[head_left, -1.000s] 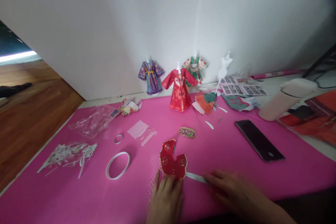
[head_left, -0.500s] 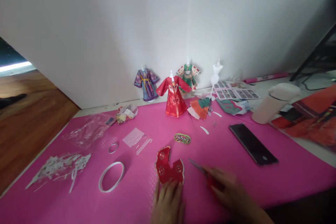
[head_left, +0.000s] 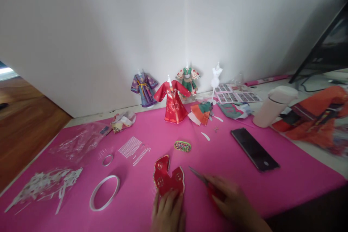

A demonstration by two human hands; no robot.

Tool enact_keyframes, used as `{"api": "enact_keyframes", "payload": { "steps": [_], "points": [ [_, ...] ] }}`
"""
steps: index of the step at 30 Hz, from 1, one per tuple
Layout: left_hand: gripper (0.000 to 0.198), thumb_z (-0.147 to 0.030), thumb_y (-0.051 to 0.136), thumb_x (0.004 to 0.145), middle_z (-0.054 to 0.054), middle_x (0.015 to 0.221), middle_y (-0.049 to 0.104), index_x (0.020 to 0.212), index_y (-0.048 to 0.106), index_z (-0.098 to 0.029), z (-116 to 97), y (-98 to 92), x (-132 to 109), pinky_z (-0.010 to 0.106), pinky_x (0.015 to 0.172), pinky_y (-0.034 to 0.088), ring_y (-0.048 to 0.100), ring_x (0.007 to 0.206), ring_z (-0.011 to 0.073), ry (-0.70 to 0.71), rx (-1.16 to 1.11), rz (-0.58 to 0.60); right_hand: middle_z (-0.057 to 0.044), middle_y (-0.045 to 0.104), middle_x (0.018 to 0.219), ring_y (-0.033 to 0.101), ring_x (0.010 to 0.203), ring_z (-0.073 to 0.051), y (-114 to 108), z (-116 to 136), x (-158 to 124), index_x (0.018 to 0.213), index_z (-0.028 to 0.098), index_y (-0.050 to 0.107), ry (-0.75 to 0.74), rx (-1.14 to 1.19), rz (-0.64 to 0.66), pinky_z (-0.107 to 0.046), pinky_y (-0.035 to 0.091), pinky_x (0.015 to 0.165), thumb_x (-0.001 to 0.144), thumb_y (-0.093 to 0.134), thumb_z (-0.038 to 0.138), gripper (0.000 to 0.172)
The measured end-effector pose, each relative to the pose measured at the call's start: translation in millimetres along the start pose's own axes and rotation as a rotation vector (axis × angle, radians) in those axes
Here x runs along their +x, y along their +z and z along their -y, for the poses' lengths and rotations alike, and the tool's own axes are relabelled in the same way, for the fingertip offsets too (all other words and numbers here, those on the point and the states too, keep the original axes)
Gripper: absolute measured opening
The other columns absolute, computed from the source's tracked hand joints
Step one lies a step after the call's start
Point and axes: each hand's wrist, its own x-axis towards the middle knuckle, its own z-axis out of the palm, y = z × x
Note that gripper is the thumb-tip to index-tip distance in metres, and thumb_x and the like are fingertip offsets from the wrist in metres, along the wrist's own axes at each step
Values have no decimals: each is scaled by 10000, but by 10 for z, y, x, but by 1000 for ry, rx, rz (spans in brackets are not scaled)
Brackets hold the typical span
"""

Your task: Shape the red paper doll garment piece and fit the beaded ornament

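A red paper garment piece (head_left: 167,178) with gold trim lies flat on the pink mat (head_left: 285,185). My left hand (head_left: 168,212) rests with fingers flat on its near edge. My right hand (head_left: 231,203) is closed round a pair of red-handled scissors (head_left: 202,180). Their thin blades point left and away, just right of the red piece. A small beaded oval (head_left: 182,146) lies beyond the piece.
Tape rings (head_left: 104,192) and white paper scraps (head_left: 43,186) lie at the left. A black phone (head_left: 254,148) and a pale cup (head_left: 273,110) lie at the right. Dressed paper dolls (head_left: 172,103) stand by the wall, with an orange cloth (head_left: 318,116) far right.
My right hand has lifted the scissors from lying flat, so the blades now point up and left. The view has shifted right; the left hand stays on the red piece.
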Motion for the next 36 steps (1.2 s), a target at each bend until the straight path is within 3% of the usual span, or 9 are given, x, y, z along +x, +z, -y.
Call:
{"api": "enact_keyframes", "payload": {
  "steps": [4,15,22,27,29,32,36],
  "points": [
    [293,-329,420,991,50,1037,721,1092,686,-260,3,29,25,456,1082,390,666,969,216,11,-19,-14,-82,753,1039,731,885,-193,30,-34,-22,1237,225,654,3,4,-9,-293,598,769,867,499,172,405],
    [367,-215,390,966,24,1064,760,1242,627,-263,-18,106,70,434,1100,367,682,959,207,-16,28,-8,-96,741,1099,725,948,-201,51,-80,-34,1254,220,638,-31,2,14,-302,581,847,863,511,157,416],
    [372,-254,467,947,10,1096,760,1293,602,-279,55,103,97,349,969,502,703,923,189,97,-17,42,-78,745,1091,725,948,-171,57,-100,-15,1268,221,616,-30,27,-13,-269,574,855,878,509,153,409],
    [360,-264,388,979,29,1062,761,1266,606,-274,-99,191,139,447,1106,396,700,925,203,-37,-119,-103,-63,761,1064,739,898,-153,-4,-47,54,1217,214,641,-95,-12,-111,-216,577,805,852,521,136,392],
    [341,-305,388,989,42,1091,752,1241,615,-271,-107,142,176,449,1116,390,701,956,204,-49,-165,-154,-47,769,1038,746,859,-147,-29,-52,65,1186,226,658,-123,-32,-152,-188,577,771,839,535,139,378],
    [339,-336,486,969,67,1184,723,1280,588,-249,-52,-4,221,418,1062,468,681,1073,221,-55,-174,-50,-17,775,1012,750,821,-142,-36,-136,41,1172,247,677,-170,-52,-149,-155,570,754,827,598,172,362],
    [378,-343,544,948,72,1140,741,1299,561,-205,4,-142,224,419,1053,493,698,1046,215,-4,-167,-13,21,772,1024,751,794,-136,78,-327,-90,1197,289,685,-198,-70,-114,-130,565,735,813,648,224,391]
  ]
}}
